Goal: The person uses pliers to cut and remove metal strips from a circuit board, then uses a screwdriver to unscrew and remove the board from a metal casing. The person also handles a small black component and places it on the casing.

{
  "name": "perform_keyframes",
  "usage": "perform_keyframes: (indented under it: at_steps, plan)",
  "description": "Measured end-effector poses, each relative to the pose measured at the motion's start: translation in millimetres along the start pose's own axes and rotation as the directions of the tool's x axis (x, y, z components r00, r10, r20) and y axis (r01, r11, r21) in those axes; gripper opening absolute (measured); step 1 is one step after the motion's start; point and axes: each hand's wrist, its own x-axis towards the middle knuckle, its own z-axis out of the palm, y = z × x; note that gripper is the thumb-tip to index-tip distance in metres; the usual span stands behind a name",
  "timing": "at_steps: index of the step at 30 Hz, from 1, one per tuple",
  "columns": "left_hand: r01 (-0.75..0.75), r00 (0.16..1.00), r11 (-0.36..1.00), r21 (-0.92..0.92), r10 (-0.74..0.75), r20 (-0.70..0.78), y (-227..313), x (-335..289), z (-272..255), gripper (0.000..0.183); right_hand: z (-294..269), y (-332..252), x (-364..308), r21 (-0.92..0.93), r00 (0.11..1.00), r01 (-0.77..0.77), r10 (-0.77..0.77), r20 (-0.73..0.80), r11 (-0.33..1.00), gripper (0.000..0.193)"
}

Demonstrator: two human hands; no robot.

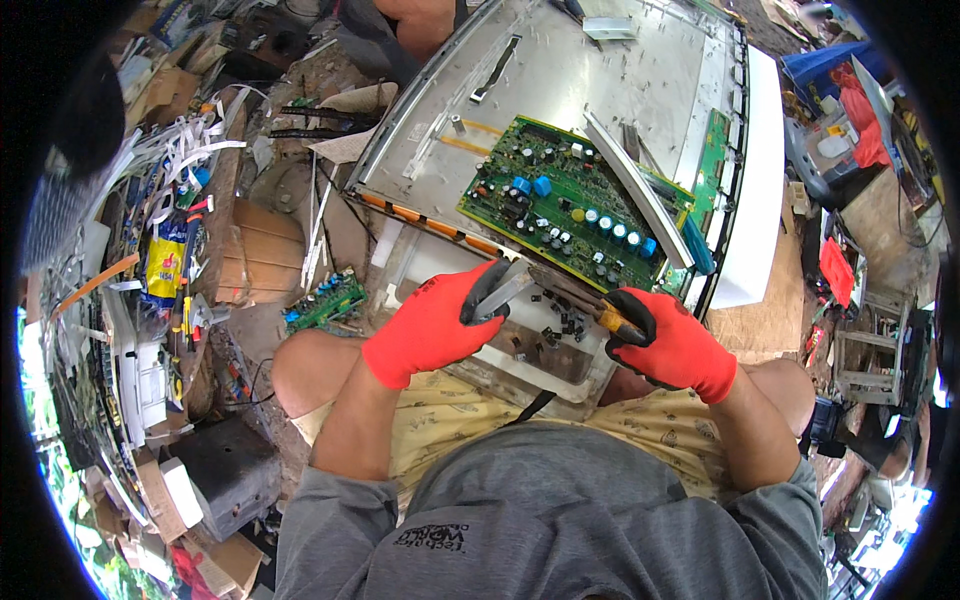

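My left hand (432, 322), in a red glove with dark fingertips, is closed around a grey metal heat sink (510, 288). My right hand (672, 343), gloved the same way, grips the yellow and dark handle of a screwdriver (612, 320). Its shaft slants left toward the metal piece; whether the tip touches is unclear. Below and between both hands, small black components (562, 325) lie scattered in a shallow, pale tray (545, 385) at my lap. Just beyond the hands, a large green circuit board (560, 195) with blue and silver capacitors rests on a flat metal panel (590, 85).
A long metal strip (640, 190) lies across the board's right side. A smaller circuit board (326, 302) sits on the ground at left. Scrap strips and cables (180, 160) are heaped farther left. At right are a red cloth (862, 115) and a grey crate (868, 345).
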Motion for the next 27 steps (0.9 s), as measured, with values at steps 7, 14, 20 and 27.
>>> perform_keyframes:
  at_steps: [7, 14, 20, 27]
  plan:
    - [-0.133, 0.978, 0.989, -0.065, 0.121, -0.169, -7, 16, 16, 0.059, 18, 22, 5, -0.208, 0.956, 0.15, -0.196, -0.219, 0.967, 0.059]
    - [-0.106, 0.981, 0.989, -0.101, 0.087, -0.172, -6, 12, 16, 0.06, 10, 14, -10, 0.04, 0.991, 0.132, -0.132, -0.001, 0.99, 0.081]
    - [-0.027, 0.994, 0.991, -0.13, 0.013, -0.107, 3, 8, 14, 0.06, 5, 9, -10, 0.303, 0.977, -0.011, -0.055, 0.208, 0.953, 0.088]
    - [0.028, 0.999, 0.936, -0.352, -0.04, -0.026, -9, 7, 12, 0.06, 5, 14, -3, 0.678, 0.943, -0.21, -0.039, 0.332, 0.704, 0.063]
